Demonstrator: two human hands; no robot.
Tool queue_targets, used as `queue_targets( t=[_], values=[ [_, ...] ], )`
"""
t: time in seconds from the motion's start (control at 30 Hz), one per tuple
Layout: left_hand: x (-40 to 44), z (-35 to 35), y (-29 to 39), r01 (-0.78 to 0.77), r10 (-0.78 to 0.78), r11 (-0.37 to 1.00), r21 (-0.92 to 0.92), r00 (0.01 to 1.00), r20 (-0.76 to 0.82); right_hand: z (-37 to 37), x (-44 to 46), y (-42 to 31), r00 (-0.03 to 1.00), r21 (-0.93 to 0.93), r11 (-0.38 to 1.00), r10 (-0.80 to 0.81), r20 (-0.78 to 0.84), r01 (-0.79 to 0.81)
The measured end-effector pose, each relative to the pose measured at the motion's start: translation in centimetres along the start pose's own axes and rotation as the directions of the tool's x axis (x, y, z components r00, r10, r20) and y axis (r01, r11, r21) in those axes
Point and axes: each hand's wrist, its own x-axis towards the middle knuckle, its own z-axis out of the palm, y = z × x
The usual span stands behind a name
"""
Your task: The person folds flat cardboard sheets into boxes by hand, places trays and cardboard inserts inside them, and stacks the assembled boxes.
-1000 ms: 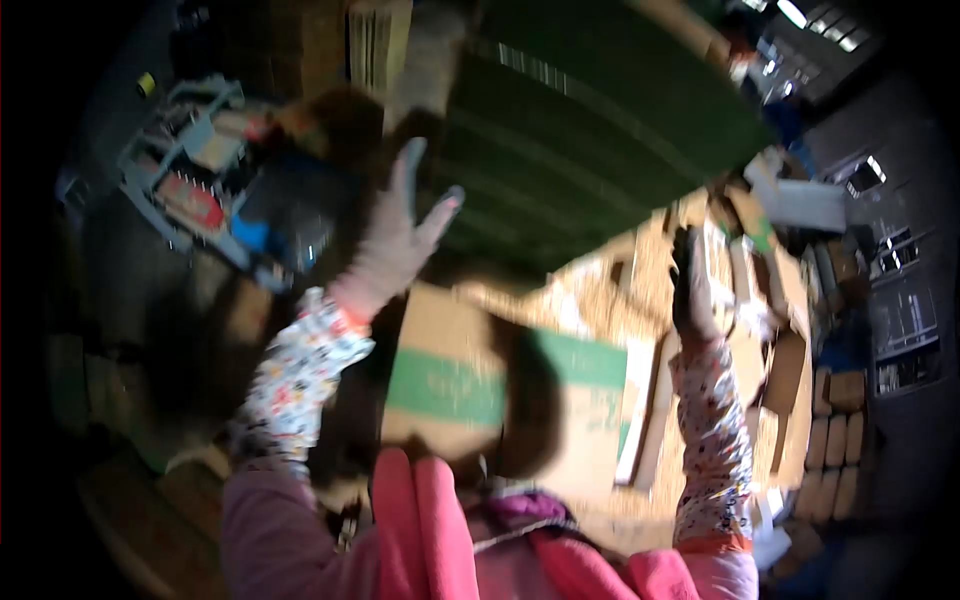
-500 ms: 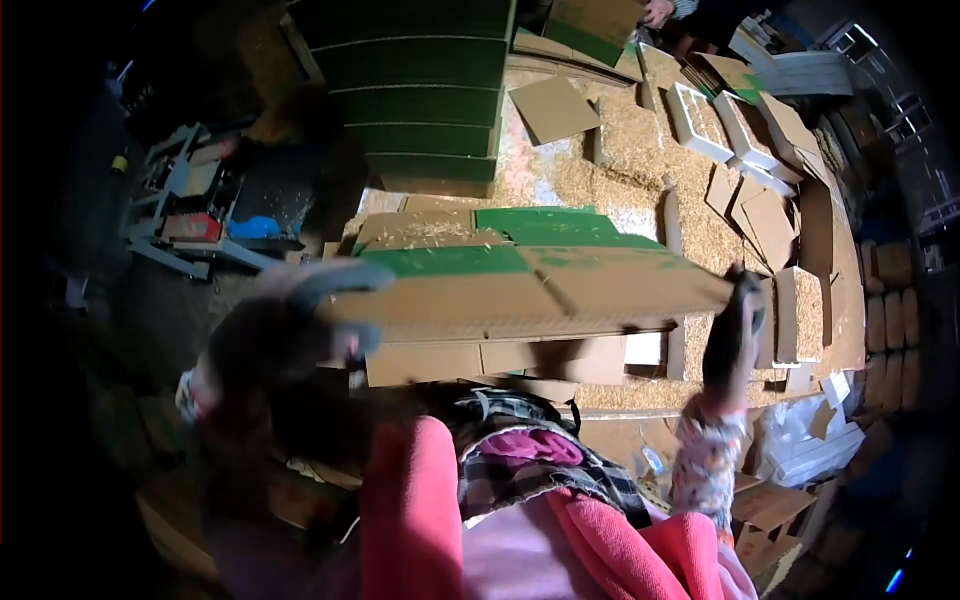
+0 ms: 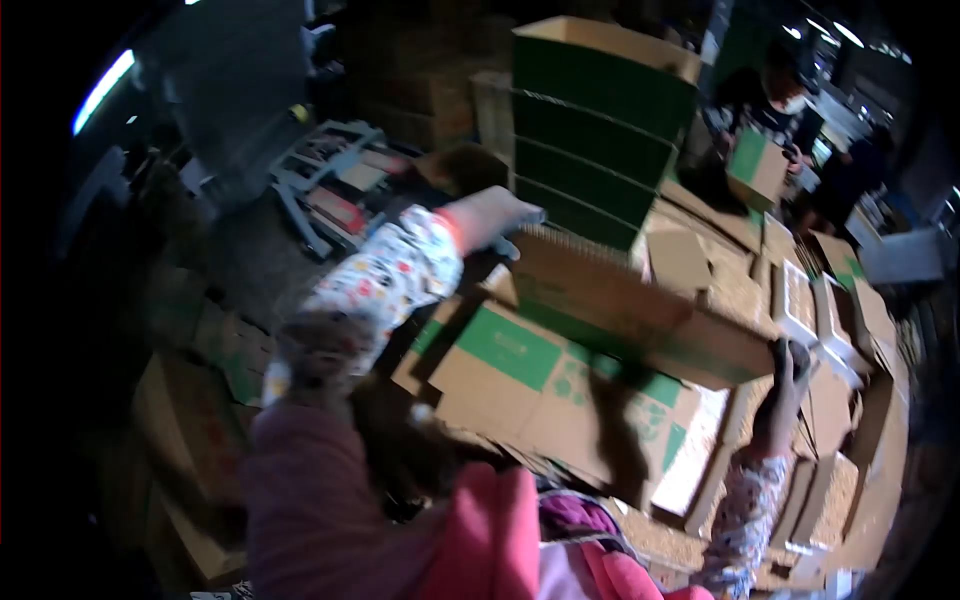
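A long brown cardboard piece [image 3: 640,310] with green printing is held up on edge, tilted, between my two hands. My left hand [image 3: 500,218], in a greyish glove, is closed on its far left corner with that arm stretched out. At the opposite end, the dark-gloved fingers of my right hand [image 3: 790,370] grip the right corner. Under the piece lies a flattened carton [image 3: 500,400] with a green block and green print, partly in shadow. Other flat cardboard shows beneath it.
A tall dark green carton stack [image 3: 600,120] stands behind. At the back right, a person holds a green and brown box [image 3: 757,170]. White trays [image 3: 797,310] and cardboard trays hold straw-like shavings on the right. A metal frame [image 3: 310,205] stands at the left.
The cardboard piece has gone from nearly flat to standing on edge, farther from my body. My left arm has reached forward. The view has swung left and up, bringing the person into sight.
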Motion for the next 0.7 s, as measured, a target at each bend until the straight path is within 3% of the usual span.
queue_targets(
  t=[0.03,0.07,0.1,0.13,0.2,0.23,0.27,0.33,0.4,0.43,0.47,0.5,0.53,0.57,0.6,0.63,0.67,0.7],
  values=[
    [0.9,-0.4,-0.8,-0.240,0.227,0.903,0.357,0.971,0.077,0.0,-0.3,0.8,0.998,0.111,0.992,0.063,-0.007,-0.062],
    [-0.1,0.3,0.7,-0.262,0.221,0.843,0.469,0.965,0.143,-1.0,0.6,2.4,0.994,0.049,0.995,0.094,-0.054,-0.091],
    [-1.0,0.9,2.2,-0.295,0.213,0.768,0.569,0.955,0.208,-3.9,2.0,5.6,0.999,0.049,0.997,0.051,0.008,-0.051],
    [-3.8,2.7,5.2,-0.121,0.028,0.876,0.466,0.979,0.201,-5.6,2.7,8.6,0.996,0.383,0.921,0.082,-0.014,-0.071],
    [-5.4,3.8,7.0,-0.509,0.379,0.689,0.517,0.860,0.341,-4.8,2.7,6.7,0.993,-0.041,0.996,-0.077,-0.093,0.073],
    [-5.8,2.7,8.5,-0.349,0.190,0.804,0.481,0.918,0.349,-4.3,2.9,5.7,0.993,0.058,0.998,-0.024,-0.117,0.031],
    [-3.8,2.1,6.8,-0.296,0.166,0.836,0.462,0.939,0.301,-4.2,2.7,4.9,0.990,0.152,0.988,0.039,-0.132,-0.019],
    [-0.9,0.0,3.0,-0.020,-0.013,0.997,0.074,0.910,0.414,-3.4,1.5,2.7,0.987,-0.171,0.976,-0.115,0.110,0.132],
    [3.3,-1.5,-0.6,-0.276,0.222,0.952,0.132,0.920,0.322,-0.6,-0.6,1.1,1.000,0.096,0.995,-0.012,-0.008,0.013],
    [5.3,-2.2,-2.3,-0.388,0.334,0.903,0.182,0.904,0.268,0.3,-1.1,-0.6,0.995,0.148,0.989,-0.035,0.090,0.021],
    [2.2,-1.2,2.0,0.164,-0.174,0.983,0.076,0.975,0.138,0.4,-0.8,-0.2,0.986,0.058,0.998,-0.005,0.168,-0.004],
    [0.3,0.0,4.3,0.030,-0.091,0.940,0.339,0.982,0.163,0.6,-0.6,0.2,0.969,-0.035,0.999,0.024,0.245,-0.016],
    [-0.9,2.0,4.4,-0.494,0.430,0.629,0.600,0.864,0.260,1.0,-0.2,0.6,0.953,0.090,0.969,0.206,0.222,-0.230],
    [-3.6,4.0,5.5,-0.695,0.571,0.092,0.713,0.624,0.533,0.8,1.2,3.7,0.962,0.116,0.957,0.256,0.098,-0.266],
    [-6.1,5.8,6.2,-0.772,0.484,-0.049,0.633,0.536,0.691,0.2,3.0,6.9,0.959,0.024,0.969,0.238,0.152,-0.245],
    [-6.9,8.3,5.6,-0.808,0.467,0.124,0.576,0.559,0.685,-0.6,4.7,10.4,0.954,-0.065,0.975,0.220,0.205,-0.211],
    [-7.3,10.6,5.3,-0.816,0.441,0.294,0.498,0.578,0.687,4.3,2.9,8.1,0.960,0.132,0.951,0.270,0.075,-0.278],
    [-6.4,11.9,4.0,-0.760,0.263,0.420,0.495,0.624,0.736,8.5,0.1,4.8,0.986,-0.168,0.972,0.167,0.016,-0.162]
  ],
)
